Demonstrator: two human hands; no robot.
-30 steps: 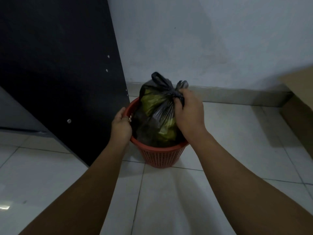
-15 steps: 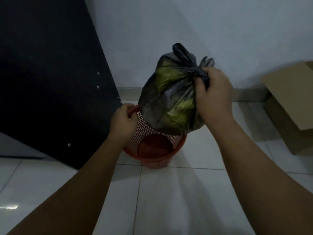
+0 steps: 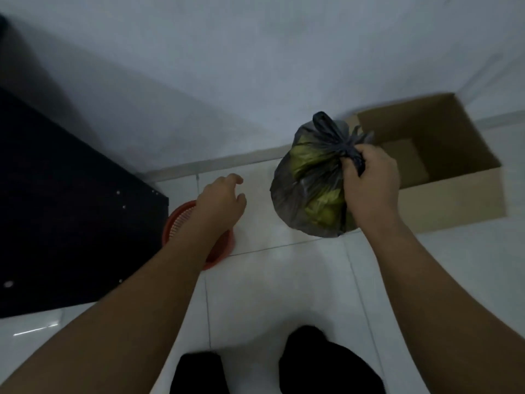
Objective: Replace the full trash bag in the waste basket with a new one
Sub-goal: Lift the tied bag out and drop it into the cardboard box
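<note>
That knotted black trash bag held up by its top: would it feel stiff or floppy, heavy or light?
Probably floppy: the trash bag hangs in a rounded bulge from the right hand gripping its knot. Likely fairly light, since one hand holds it up. The thin film, with yellow-green contents showing through, could tear.

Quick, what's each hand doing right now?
Left hand: open, fingers loosely curled, holding nothing.
Right hand: closed, gripping the tied top of the dark trash bag.

Waste basket (image 3: 179, 223) — mostly hidden under the left forearm (image 3: 170, 268); black panel (image 3: 56, 209) cut off at left edge.
</note>
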